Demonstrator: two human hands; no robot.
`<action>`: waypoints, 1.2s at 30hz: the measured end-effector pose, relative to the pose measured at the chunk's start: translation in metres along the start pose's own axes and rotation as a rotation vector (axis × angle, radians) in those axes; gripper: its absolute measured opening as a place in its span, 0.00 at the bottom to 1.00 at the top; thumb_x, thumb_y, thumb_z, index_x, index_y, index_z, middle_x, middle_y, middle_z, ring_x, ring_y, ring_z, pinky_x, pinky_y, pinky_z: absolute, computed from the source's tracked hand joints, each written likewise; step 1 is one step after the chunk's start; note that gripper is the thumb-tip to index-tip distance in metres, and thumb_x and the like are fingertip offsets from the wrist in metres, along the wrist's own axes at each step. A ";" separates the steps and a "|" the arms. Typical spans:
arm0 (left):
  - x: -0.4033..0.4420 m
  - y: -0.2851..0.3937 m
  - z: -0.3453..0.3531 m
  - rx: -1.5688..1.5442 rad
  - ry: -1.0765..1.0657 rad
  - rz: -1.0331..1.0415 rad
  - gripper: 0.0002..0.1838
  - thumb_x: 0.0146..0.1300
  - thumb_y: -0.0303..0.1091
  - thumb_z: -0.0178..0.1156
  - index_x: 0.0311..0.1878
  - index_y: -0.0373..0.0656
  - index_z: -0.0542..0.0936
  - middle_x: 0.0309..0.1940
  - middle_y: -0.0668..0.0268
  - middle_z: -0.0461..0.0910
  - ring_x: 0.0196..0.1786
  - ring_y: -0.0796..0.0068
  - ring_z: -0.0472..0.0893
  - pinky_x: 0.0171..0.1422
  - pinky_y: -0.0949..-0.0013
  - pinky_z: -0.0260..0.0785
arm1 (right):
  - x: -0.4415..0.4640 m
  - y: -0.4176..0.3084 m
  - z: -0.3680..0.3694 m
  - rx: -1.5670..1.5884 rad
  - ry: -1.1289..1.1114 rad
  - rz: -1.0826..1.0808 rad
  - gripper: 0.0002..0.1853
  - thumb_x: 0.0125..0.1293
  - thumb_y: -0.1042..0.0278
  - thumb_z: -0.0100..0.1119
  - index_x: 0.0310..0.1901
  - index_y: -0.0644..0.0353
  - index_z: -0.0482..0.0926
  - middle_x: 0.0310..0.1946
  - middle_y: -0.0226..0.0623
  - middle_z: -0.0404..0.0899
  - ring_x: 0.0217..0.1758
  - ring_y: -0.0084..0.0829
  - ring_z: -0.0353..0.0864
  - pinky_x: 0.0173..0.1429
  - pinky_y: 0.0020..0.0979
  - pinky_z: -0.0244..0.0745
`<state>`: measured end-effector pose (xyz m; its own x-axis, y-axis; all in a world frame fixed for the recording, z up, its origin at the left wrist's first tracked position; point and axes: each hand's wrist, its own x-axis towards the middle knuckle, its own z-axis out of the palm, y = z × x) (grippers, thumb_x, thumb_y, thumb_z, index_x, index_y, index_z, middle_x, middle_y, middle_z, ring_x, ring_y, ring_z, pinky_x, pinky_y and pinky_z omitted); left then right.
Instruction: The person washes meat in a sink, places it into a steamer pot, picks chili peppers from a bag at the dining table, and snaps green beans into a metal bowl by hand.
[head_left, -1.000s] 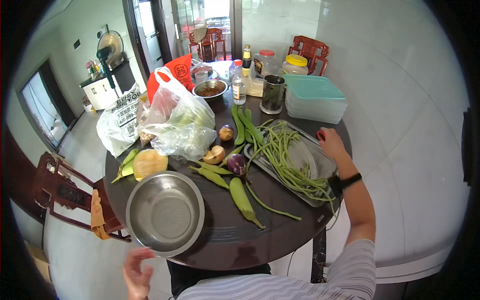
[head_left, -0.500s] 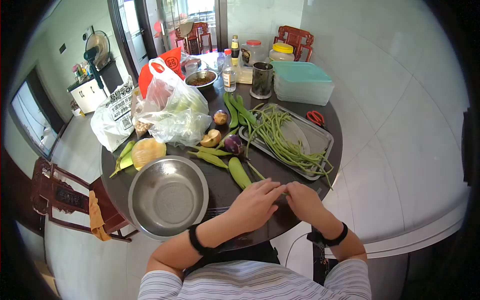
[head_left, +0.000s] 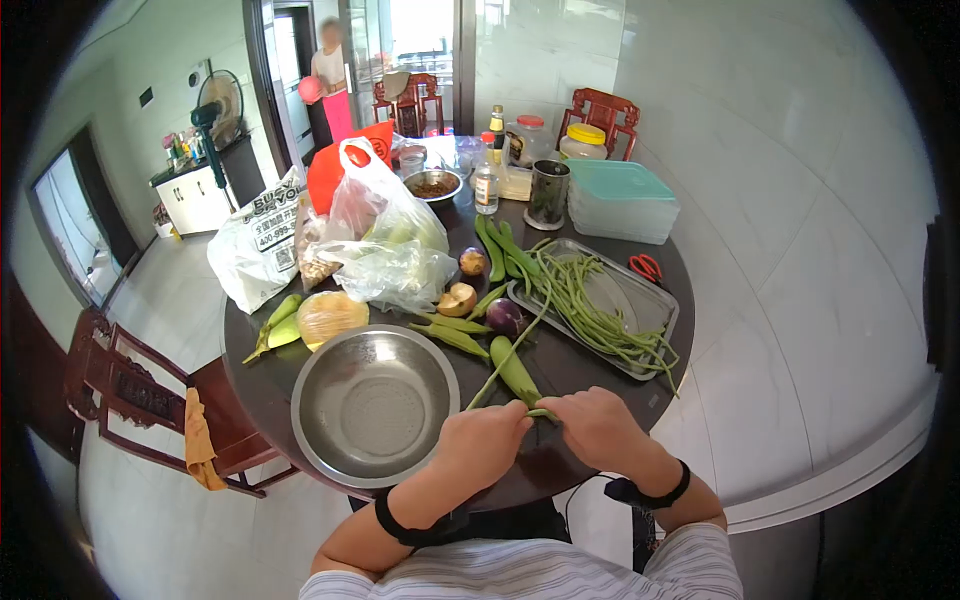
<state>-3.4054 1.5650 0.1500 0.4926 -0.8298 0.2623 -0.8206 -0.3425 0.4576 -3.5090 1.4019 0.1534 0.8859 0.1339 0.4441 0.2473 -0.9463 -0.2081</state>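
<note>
Near the table's front edge, my left hand and my right hand pinch a green long bean between them. A long stretch of it seems to rise past my left hand across the green gourd. The fingers of both hands are closed, with the fingertips close together. Left of my left hand stands a steel basin with nothing in it. Beyond my right hand, a grey tray carries a heap of long beans, some hanging over its rim.
Okra-like green pods, a purple eggplant and a cut brown-skinned vegetable lie mid-table. Plastic bags stand behind the basin. Red scissors and plastic boxes are at the right. A person stands in the doorway.
My hands have come from flatter, overlapping poses to a pinch on the long bean, now visible between them. The view has shifted, and a person now appears in the doorway.
</note>
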 end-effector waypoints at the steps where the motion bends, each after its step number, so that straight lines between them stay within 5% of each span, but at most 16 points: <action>1: -0.002 -0.002 -0.003 -0.001 0.009 -0.005 0.07 0.60 0.38 0.54 0.34 0.45 0.73 0.23 0.59 0.77 0.30 0.55 0.78 0.31 0.56 0.68 | 0.005 0.004 0.008 -0.002 -0.003 -0.009 0.19 0.47 0.75 0.54 0.45 0.57 0.74 0.22 0.36 0.71 0.28 0.38 0.74 0.35 0.36 0.66; 7: -0.005 -0.017 -0.006 -0.059 0.007 -0.167 0.08 0.62 0.38 0.52 0.36 0.44 0.76 0.24 0.56 0.78 0.31 0.52 0.78 0.33 0.55 0.69 | 0.030 0.032 0.056 0.010 0.263 -0.045 0.11 0.51 0.77 0.50 0.37 0.59 0.78 0.20 0.31 0.71 0.20 0.30 0.71 0.25 0.30 0.63; 9: -0.004 -0.028 -0.008 -0.179 0.084 -0.157 0.08 0.62 0.36 0.52 0.35 0.43 0.77 0.25 0.54 0.78 0.31 0.51 0.78 0.33 0.55 0.69 | 0.043 0.035 0.043 0.954 0.212 0.544 0.12 0.55 0.78 0.44 0.37 0.62 0.78 0.21 0.28 0.69 0.19 0.21 0.66 0.24 0.24 0.61; 12: -0.004 -0.034 -0.018 -0.172 0.110 -0.143 0.08 0.62 0.35 0.51 0.34 0.42 0.77 0.25 0.54 0.77 0.31 0.50 0.77 0.33 0.56 0.68 | 0.051 0.035 0.038 1.345 -0.033 0.559 0.14 0.57 0.78 0.37 0.37 0.65 0.77 0.23 0.29 0.70 0.20 0.16 0.63 0.24 0.18 0.58; 14: -0.005 -0.037 -0.023 -0.170 0.100 -0.137 0.08 0.62 0.35 0.51 0.34 0.42 0.77 0.25 0.54 0.77 0.31 0.50 0.77 0.33 0.56 0.68 | 0.057 0.028 0.034 1.358 -0.155 0.523 0.14 0.59 0.77 0.39 0.40 0.65 0.77 0.25 0.33 0.72 0.23 0.20 0.68 0.27 0.22 0.64; 16: -0.006 -0.038 -0.025 -0.167 0.088 -0.115 0.08 0.62 0.35 0.52 0.34 0.42 0.77 0.25 0.53 0.77 0.31 0.50 0.77 0.33 0.56 0.68 | 0.063 0.014 0.034 0.710 -0.176 0.189 0.13 0.61 0.76 0.41 0.42 0.66 0.76 0.26 0.36 0.73 0.28 0.25 0.74 0.32 0.26 0.68; 20: -0.009 -0.036 -0.024 -0.100 0.036 -0.135 0.09 0.62 0.36 0.51 0.33 0.43 0.77 0.25 0.52 0.77 0.31 0.49 0.77 0.33 0.54 0.68 | 0.057 0.002 0.038 0.363 -0.294 -0.026 0.08 0.59 0.73 0.48 0.40 0.62 0.71 0.29 0.48 0.75 0.38 0.48 0.76 0.38 0.42 0.70; 24: -0.011 -0.026 -0.019 -0.054 -0.020 -0.189 0.09 0.62 0.37 0.51 0.35 0.43 0.76 0.26 0.52 0.77 0.32 0.48 0.77 0.34 0.52 0.67 | 0.051 -0.007 0.046 0.216 -0.279 0.091 0.03 0.58 0.72 0.49 0.35 0.58 0.69 0.25 0.44 0.75 0.34 0.48 0.77 0.35 0.43 0.70; 28: -0.011 -0.029 -0.009 -0.158 0.022 -0.140 0.09 0.62 0.37 0.51 0.36 0.41 0.75 0.27 0.52 0.78 0.33 0.48 0.77 0.35 0.53 0.68 | 0.045 0.008 0.057 0.226 -0.074 0.129 0.02 0.58 0.71 0.50 0.32 0.58 0.69 0.24 0.45 0.74 0.31 0.48 0.75 0.33 0.41 0.70; 31: -0.011 -0.035 -0.011 -0.334 0.067 -0.129 0.09 0.62 0.36 0.51 0.36 0.40 0.74 0.28 0.52 0.77 0.35 0.49 0.77 0.37 0.54 0.68 | 0.045 0.029 0.052 0.221 0.121 0.073 0.04 0.60 0.72 0.47 0.30 0.60 0.71 0.22 0.41 0.74 0.25 0.39 0.75 0.29 0.34 0.69; 33: -0.009 -0.038 -0.015 -0.362 0.062 -0.141 0.08 0.62 0.35 0.51 0.38 0.41 0.74 0.29 0.52 0.77 0.35 0.49 0.77 0.37 0.55 0.68 | 0.050 0.035 0.046 1.060 0.008 0.577 0.08 0.62 0.74 0.42 0.33 0.62 0.74 0.23 0.34 0.74 0.23 0.26 0.72 0.28 0.25 0.66; 36: -0.010 -0.038 -0.010 -0.243 0.010 -0.156 0.08 0.61 0.34 0.53 0.39 0.41 0.72 0.28 0.52 0.77 0.34 0.49 0.77 0.36 0.56 0.68 | 0.058 0.025 0.034 1.273 -0.292 0.570 0.12 0.63 0.74 0.39 0.36 0.64 0.76 0.27 0.33 0.75 0.26 0.17 0.69 0.28 0.18 0.62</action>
<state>-3.3758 1.5912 0.1385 0.6113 -0.7704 0.1810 -0.6420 -0.3490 0.6827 -3.4384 1.3961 0.1444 0.9915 0.0338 -0.1254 -0.1253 -0.0055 -0.9921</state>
